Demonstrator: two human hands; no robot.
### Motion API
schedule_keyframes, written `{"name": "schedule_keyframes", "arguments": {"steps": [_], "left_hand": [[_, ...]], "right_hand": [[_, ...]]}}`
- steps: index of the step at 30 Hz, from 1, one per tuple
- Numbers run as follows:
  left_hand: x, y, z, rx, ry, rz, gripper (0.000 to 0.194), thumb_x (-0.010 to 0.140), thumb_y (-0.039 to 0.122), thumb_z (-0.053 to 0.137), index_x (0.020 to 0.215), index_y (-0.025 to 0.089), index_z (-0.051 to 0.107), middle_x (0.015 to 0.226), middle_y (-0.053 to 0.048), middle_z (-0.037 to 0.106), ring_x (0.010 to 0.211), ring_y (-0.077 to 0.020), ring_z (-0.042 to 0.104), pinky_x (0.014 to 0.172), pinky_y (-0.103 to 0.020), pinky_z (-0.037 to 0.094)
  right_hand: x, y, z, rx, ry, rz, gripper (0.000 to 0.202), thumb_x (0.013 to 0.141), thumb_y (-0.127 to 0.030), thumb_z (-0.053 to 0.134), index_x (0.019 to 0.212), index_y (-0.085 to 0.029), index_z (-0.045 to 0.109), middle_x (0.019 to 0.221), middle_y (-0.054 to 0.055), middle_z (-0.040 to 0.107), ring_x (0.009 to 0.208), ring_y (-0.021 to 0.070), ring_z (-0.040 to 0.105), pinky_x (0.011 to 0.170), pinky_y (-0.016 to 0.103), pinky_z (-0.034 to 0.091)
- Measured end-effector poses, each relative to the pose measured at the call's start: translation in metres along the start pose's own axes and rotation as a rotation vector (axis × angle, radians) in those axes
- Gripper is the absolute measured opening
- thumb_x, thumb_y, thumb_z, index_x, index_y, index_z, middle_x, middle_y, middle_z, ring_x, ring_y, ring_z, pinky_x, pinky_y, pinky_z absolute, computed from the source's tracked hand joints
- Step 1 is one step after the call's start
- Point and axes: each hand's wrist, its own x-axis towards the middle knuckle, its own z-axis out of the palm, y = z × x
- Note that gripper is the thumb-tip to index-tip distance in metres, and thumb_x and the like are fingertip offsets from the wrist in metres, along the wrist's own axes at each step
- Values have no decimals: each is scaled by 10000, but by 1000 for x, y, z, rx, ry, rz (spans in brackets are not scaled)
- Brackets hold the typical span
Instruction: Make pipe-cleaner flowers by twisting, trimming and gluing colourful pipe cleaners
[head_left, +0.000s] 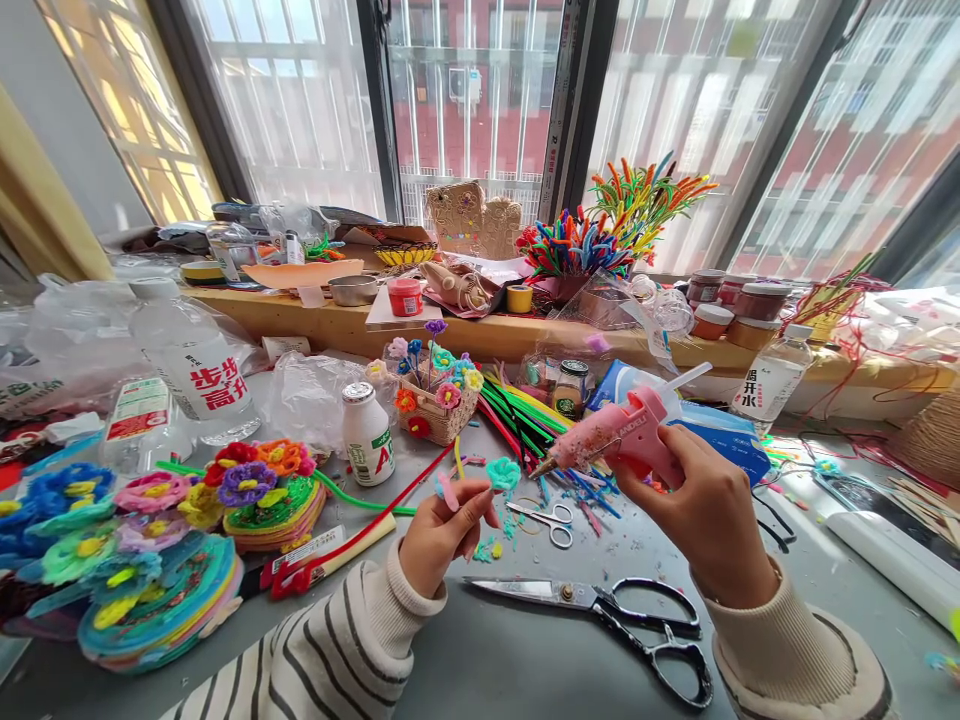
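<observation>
My right hand is wrapped round the handle of a pink hot glue gun, whose metal nozzle points left. A glue stick sticks out of its back. Fingers pinched, my left hand holds a small teal pipe-cleaner flower close to the nozzle; whether they touch I cannot tell. A pink piece shows at the left fingers. Below the hands lie large black-handled scissors, and between them small white-handled scissors.
Pipe-cleaner flowers on round bases crowd the left side. A basket of small flowers stands behind my left hand beside a white bottle. Water bottles stand farther left. Loose pipe cleaners and scraps cover the middle; jars line the sill.
</observation>
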Motion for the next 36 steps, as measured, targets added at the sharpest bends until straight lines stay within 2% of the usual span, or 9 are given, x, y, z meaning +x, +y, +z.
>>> {"name": "schedule_keyframes", "arguments": {"steps": [5,13,36], "left_hand": [[-1,1,1,66,-16,-8,258,596,350,553,702,117,524,538,10,526,314,-23,367,301,-173,193],[-1,0,2,106,-20,35,229,607,326,551,692,114,544,559,21,481,353,-25,379,318,-175,213],[-1,-3,0,134,-65,90,169,639,281,532,673,119,569,597,18,456,360,-12,372,329,-172,225]], "right_hand": [[-3,-1,0,-1,30,-50,253,645,-394,493,686,-145,492,537,-1,460,464,110,404,448,219,319],[-4,-2,4,-7,37,-110,216,653,-336,502,720,-131,516,597,37,524,500,134,462,454,237,348],[-4,-3,1,-10,36,-170,127,668,-277,493,632,-155,496,567,26,519,476,125,471,434,223,340]]}}
